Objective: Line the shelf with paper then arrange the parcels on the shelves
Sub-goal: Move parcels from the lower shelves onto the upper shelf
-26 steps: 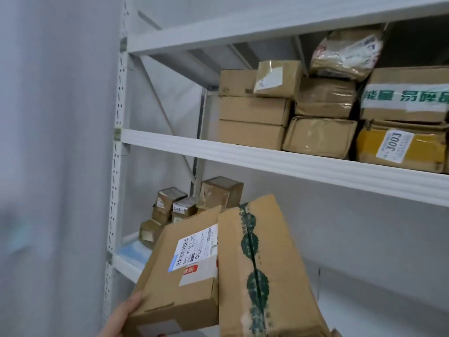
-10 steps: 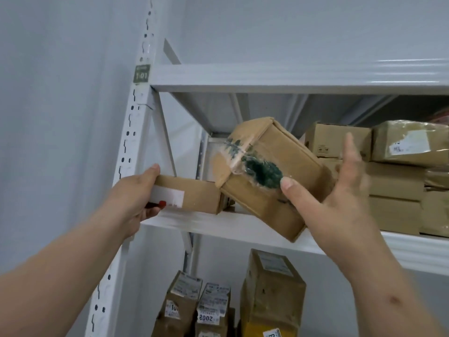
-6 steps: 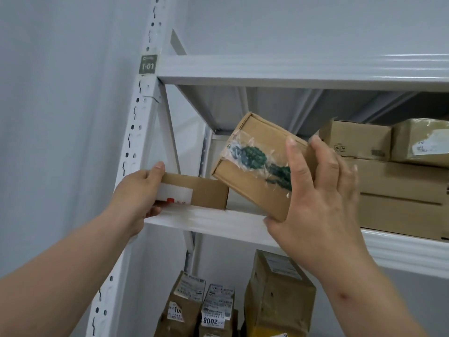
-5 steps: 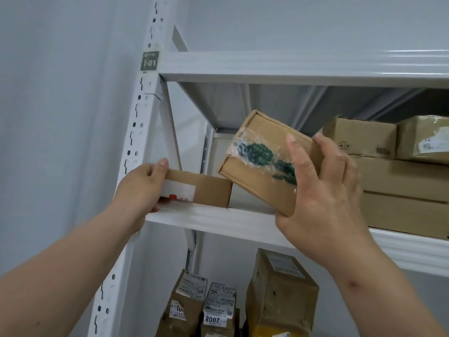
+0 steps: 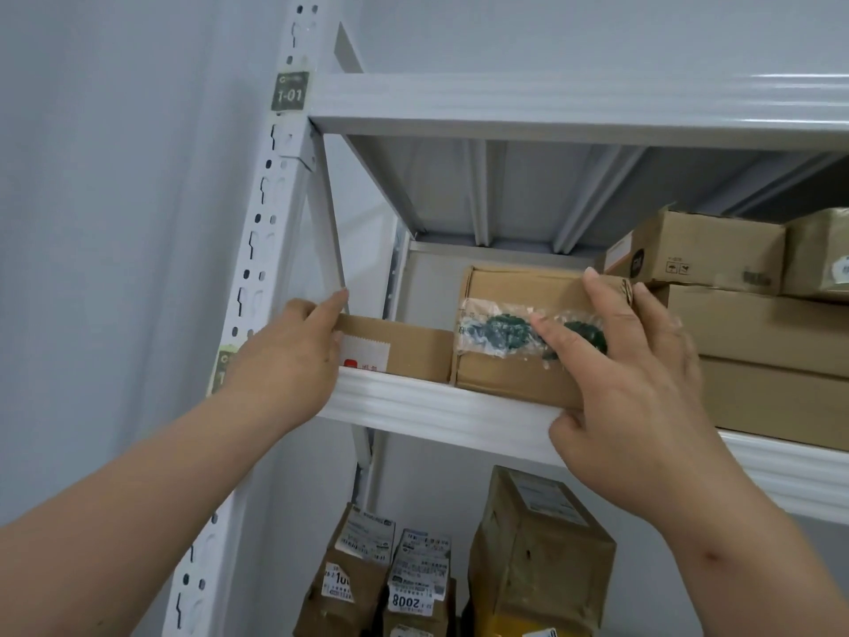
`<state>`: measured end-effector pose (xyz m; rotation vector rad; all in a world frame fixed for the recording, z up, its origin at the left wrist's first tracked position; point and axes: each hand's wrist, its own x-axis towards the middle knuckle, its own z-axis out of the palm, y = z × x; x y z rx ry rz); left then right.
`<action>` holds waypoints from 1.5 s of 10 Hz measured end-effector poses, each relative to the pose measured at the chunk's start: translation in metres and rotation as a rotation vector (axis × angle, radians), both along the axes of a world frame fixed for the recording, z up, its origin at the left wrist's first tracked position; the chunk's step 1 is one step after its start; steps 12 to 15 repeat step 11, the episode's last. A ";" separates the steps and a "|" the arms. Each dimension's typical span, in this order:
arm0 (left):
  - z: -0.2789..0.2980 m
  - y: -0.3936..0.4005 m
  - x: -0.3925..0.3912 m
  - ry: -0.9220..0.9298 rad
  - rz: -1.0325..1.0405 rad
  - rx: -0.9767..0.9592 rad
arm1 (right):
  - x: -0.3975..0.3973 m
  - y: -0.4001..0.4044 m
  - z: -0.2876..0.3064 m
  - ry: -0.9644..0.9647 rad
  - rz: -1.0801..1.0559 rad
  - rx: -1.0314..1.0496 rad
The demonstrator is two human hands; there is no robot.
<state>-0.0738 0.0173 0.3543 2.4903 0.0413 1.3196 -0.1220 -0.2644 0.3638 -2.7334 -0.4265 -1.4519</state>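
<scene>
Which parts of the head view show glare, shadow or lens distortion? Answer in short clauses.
Head view: glare streaks along the upper shelf beam; shadow beneath it darkens the bay; the white upright post leans from wide-angle distortion; the tape on the green-taped parcel glints; lower labels slightly soft.

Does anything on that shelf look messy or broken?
The brown cardboard parcel under the right hand has crinkled, peeling clear tape with smudged green print. It sits flat on the white shelf.
</scene>
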 end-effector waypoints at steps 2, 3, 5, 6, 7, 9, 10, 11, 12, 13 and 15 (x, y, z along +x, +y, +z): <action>0.003 -0.013 0.010 -0.044 0.050 0.087 | 0.017 0.010 -0.010 -0.048 -0.076 0.090; 0.001 -0.016 0.015 -0.064 0.063 0.084 | 0.028 0.009 -0.017 -0.008 -0.114 0.107; -0.002 -0.016 0.019 -0.093 0.059 0.069 | 0.035 0.011 -0.032 -0.013 -0.108 0.083; -0.003 -0.016 0.018 -0.060 0.069 0.080 | 0.036 0.011 -0.035 -0.016 -0.082 0.072; -0.003 -0.015 0.018 -0.043 0.059 0.071 | 0.036 0.010 -0.036 -0.027 -0.027 0.091; -0.010 -0.013 0.013 -0.058 -0.010 0.022 | 0.029 0.004 -0.047 -0.058 0.159 0.163; -0.022 -0.012 0.011 -0.128 -0.093 -0.054 | 0.023 -0.004 -0.057 -0.132 0.267 0.194; -0.038 -0.017 0.006 -0.235 -0.152 -0.093 | 0.013 -0.017 -0.066 -0.198 0.325 0.226; -0.038 -0.017 0.006 -0.235 -0.152 -0.093 | 0.013 -0.017 -0.066 -0.198 0.325 0.226; -0.038 -0.017 0.006 -0.235 -0.152 -0.093 | 0.013 -0.017 -0.066 -0.198 0.325 0.226; -0.038 -0.017 0.006 -0.235 -0.152 -0.093 | 0.013 -0.017 -0.066 -0.198 0.325 0.226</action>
